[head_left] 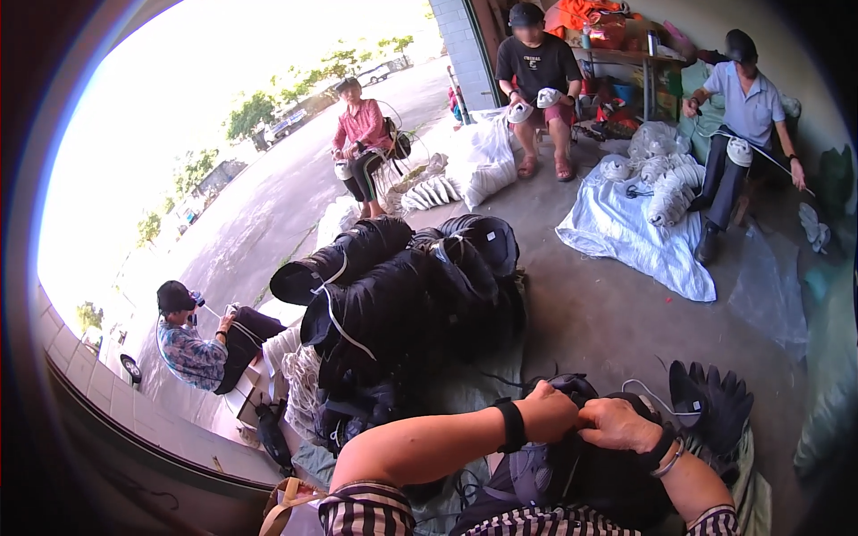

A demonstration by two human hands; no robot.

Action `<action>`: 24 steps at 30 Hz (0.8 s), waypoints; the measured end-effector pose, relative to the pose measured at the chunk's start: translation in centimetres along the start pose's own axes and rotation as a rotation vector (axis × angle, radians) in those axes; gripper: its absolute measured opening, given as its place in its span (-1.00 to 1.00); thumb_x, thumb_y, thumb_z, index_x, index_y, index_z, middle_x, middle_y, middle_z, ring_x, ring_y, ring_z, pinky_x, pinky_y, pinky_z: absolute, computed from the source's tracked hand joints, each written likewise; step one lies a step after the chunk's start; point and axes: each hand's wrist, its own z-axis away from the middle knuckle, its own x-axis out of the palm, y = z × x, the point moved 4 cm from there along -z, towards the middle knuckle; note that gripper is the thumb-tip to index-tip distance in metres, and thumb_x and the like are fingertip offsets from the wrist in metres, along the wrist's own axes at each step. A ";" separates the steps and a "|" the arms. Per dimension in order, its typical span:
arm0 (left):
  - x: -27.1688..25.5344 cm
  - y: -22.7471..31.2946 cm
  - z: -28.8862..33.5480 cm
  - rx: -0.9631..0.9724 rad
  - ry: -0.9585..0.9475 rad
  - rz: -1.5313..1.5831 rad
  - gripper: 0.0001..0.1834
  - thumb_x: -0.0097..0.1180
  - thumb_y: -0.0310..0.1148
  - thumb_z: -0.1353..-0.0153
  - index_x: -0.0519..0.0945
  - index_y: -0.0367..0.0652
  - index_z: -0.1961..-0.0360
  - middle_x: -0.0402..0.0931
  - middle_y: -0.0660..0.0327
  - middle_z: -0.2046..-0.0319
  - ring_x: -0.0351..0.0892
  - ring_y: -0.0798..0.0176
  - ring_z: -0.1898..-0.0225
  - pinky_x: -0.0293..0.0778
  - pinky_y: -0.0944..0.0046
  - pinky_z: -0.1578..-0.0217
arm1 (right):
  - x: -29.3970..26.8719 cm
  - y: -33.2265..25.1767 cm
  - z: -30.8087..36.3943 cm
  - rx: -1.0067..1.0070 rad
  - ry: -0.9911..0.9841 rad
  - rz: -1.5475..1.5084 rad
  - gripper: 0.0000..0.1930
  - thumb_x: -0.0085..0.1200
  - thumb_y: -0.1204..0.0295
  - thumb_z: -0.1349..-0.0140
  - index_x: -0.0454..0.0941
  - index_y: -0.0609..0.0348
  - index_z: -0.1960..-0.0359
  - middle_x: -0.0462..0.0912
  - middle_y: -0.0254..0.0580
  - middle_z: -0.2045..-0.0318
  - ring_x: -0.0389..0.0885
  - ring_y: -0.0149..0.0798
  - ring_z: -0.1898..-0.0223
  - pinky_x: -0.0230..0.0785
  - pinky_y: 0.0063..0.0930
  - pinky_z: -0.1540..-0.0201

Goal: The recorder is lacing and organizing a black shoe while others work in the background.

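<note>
My left hand (549, 413) and my right hand (620, 424) are both closed and nearly touching, low in the view above my lap. Dark fabric (574, 386) shows just beyond the fingers. Whatever they pinch is too hidden to name. Under my forearms lies a heap of black and dark grey fabric pieces (527, 473). Close to my right hand is a stack of nested black fabric pieces (710, 404), with a white cord (639, 386) curving toward it.
Large bundles of nested black pieces (384, 304) tied with white cord stand ahead. Several people sit around, one seated person (746, 103) at the right holding a white piece. A white sheet (626, 232) bears white bundles. A white sack (483, 161) stands near the doorway.
</note>
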 end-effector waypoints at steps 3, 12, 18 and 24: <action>0.3 -0.9 0.5 0.032 0.051 0.020 -0.80 0.16 -0.25 0.02 0.64 -0.15 0.47 0.58 0.10 0.42 0.60 0.10 0.32 0.39 0.11 0.45 | 0.1 0.1 -0.1 -0.006 0.004 -0.015 -0.81 0.06 0.33 -0.02 0.60 0.11 0.37 0.59 -0.12 0.35 0.58 -0.02 0.23 0.42 -0.21 0.14; -0.6 -2.2 1.6 -0.011 0.079 0.363 -0.84 0.14 -0.26 -0.04 0.61 -0.04 0.35 0.59 0.22 0.46 0.61 0.09 0.33 0.49 0.16 0.28 | 0.1 0.3 0.0 0.037 0.010 -0.048 -0.82 0.09 0.32 -0.03 0.60 0.12 0.37 0.59 -0.11 0.34 0.59 -0.04 0.22 0.42 -0.22 0.13; -0.8 -2.6 2.1 -0.105 0.145 0.611 -0.80 0.22 -0.18 -0.07 0.60 -0.04 0.34 0.61 0.26 0.43 0.62 0.22 0.34 0.49 0.25 0.28 | 0.4 0.5 0.0 0.060 0.029 -0.056 -0.82 0.09 0.32 -0.03 0.60 0.12 0.37 0.59 -0.12 0.35 0.59 -0.04 0.23 0.42 -0.22 0.14; 0.8 -3.2 2.7 -0.083 0.293 1.076 -0.81 0.15 -0.28 -0.23 0.55 -0.20 0.33 0.54 0.34 0.53 0.52 0.48 0.42 0.43 0.42 0.34 | 0.3 0.6 -0.2 0.049 0.067 -0.104 -0.84 0.13 0.33 -0.02 0.61 0.11 0.40 0.59 -0.12 0.37 0.60 -0.05 0.25 0.43 -0.23 0.17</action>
